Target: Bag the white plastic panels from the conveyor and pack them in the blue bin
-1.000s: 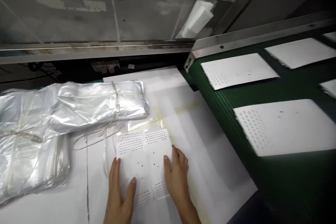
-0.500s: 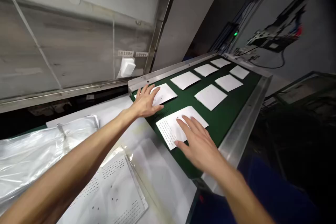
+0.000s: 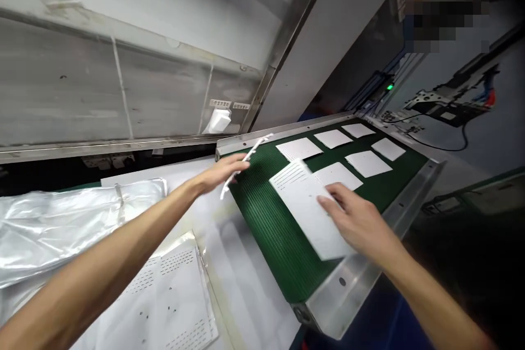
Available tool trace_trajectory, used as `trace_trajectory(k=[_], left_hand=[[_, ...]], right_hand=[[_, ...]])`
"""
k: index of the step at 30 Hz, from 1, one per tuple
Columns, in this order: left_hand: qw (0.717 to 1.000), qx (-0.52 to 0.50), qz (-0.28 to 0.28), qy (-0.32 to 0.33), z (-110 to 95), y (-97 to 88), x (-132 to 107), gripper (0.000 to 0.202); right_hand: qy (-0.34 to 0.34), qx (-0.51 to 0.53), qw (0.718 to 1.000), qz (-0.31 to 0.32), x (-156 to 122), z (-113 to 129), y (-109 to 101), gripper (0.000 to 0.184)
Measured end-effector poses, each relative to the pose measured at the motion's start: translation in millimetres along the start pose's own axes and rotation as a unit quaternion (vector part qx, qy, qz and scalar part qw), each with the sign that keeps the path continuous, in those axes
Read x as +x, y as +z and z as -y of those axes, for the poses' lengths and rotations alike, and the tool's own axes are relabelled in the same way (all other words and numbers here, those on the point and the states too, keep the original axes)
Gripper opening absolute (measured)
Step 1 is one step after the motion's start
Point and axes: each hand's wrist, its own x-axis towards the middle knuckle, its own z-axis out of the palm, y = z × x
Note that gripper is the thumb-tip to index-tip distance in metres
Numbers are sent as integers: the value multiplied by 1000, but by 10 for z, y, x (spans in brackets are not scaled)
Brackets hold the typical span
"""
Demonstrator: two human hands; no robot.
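My left hand (image 3: 219, 173) is closed on a thin white panel (image 3: 256, 146) that stands on edge, tilted, above the near left corner of the green conveyor belt (image 3: 262, 219). Between the fingers and thumb of my right hand (image 3: 361, 221) is a second white panel (image 3: 301, 210). Rows of slots run along its far end, and it is lifted at a slant over the belt. Behind it, partly covered, lies another white panel (image 3: 338, 175). Several more, such as this white panel (image 3: 298, 149), lie flat in two rows farther up the belt.
A bag holding slotted white panels (image 3: 164, 295) lies on the white work surface (image 3: 241, 262) below my left forearm. Clear plastic bags (image 3: 82, 219) are stacked at left. Metal rails (image 3: 406, 197) edge the belt. A machine arm (image 3: 447, 106) hangs at the far right.
Both hands were spread over the two nearest panels lying flat on the belt. Now each hand grips one, and both panels are raised and turned. The camera view has shifted.
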Motion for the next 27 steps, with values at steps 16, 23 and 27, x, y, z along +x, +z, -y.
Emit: trace_trajectory(k=[16,23,27], left_hand=[[844,-467,-127,-230,957,896,-2731,54],[921,-139,-258,-258,1160,862,-2831,40],[870,-21,-407,-279,1419,760,-3124,34]], right_hand=[[310,472,800,203,-1748,830,2600,73],[289,437,822,224,-907,117,2585,74],[219,385,855,268,-367,-192,2817,70]])
